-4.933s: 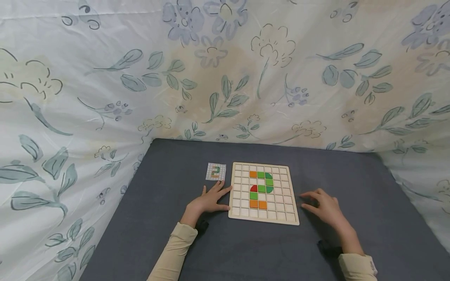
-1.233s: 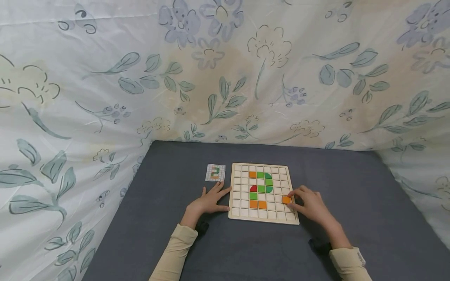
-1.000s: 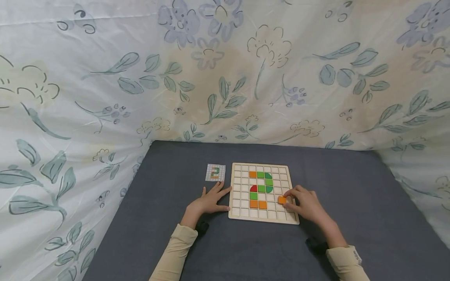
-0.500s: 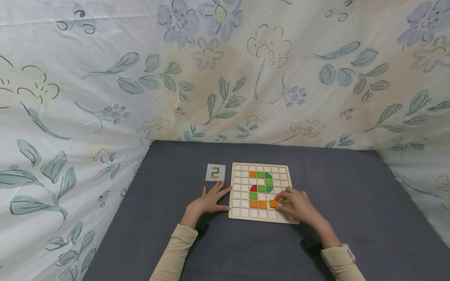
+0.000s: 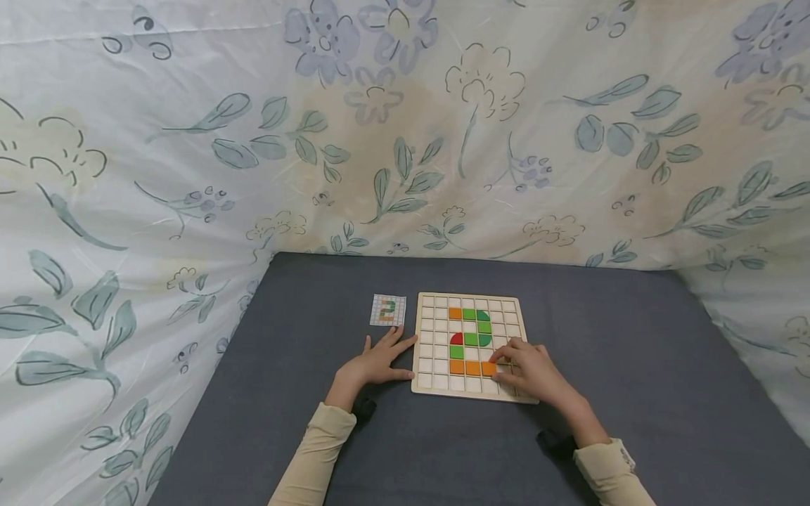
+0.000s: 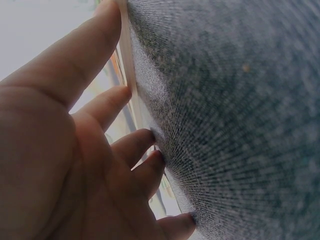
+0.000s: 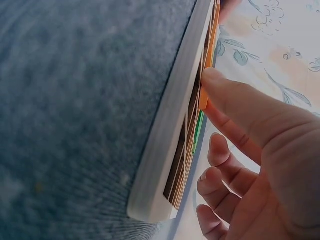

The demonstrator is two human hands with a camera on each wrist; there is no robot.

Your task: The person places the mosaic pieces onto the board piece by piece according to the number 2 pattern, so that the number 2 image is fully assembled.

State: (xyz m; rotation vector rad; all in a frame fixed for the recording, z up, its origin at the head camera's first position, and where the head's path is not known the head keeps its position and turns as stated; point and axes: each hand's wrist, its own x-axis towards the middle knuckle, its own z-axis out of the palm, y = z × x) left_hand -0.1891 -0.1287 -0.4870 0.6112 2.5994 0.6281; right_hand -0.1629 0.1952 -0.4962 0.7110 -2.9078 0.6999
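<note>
A wooden grid board (image 5: 436, 391) lies on the dark cloth. Green, red and orange tiles on it form a figure like a 2. My right hand (image 5: 530, 367) pinches an orange square tile (image 5: 488, 370) between thumb and finger, at the right end of the bottom orange row. In the right wrist view the thumb (image 7: 240, 97) presses at the orange tile's edge (image 7: 204, 97), close over the grid. My left hand (image 5: 375, 360) rests spread on the cloth, its thumb and a finger touching the board's left edge; the left wrist view shows the fingers (image 6: 107, 107) straight along that edge.
A small paper card (image 5: 388, 310) with a printed coloured 2 on a grid lies left of the board, just beyond the left fingertips. Dark grey cloth (image 5: 455, 450) covers the table. A floral curtain (image 5: 405, 140) hangs behind and at both sides.
My right hand came in from right of the board with an orange tile and slid leftward over the grid, bringing the tile against the two orange ones. My left hand stayed put.
</note>
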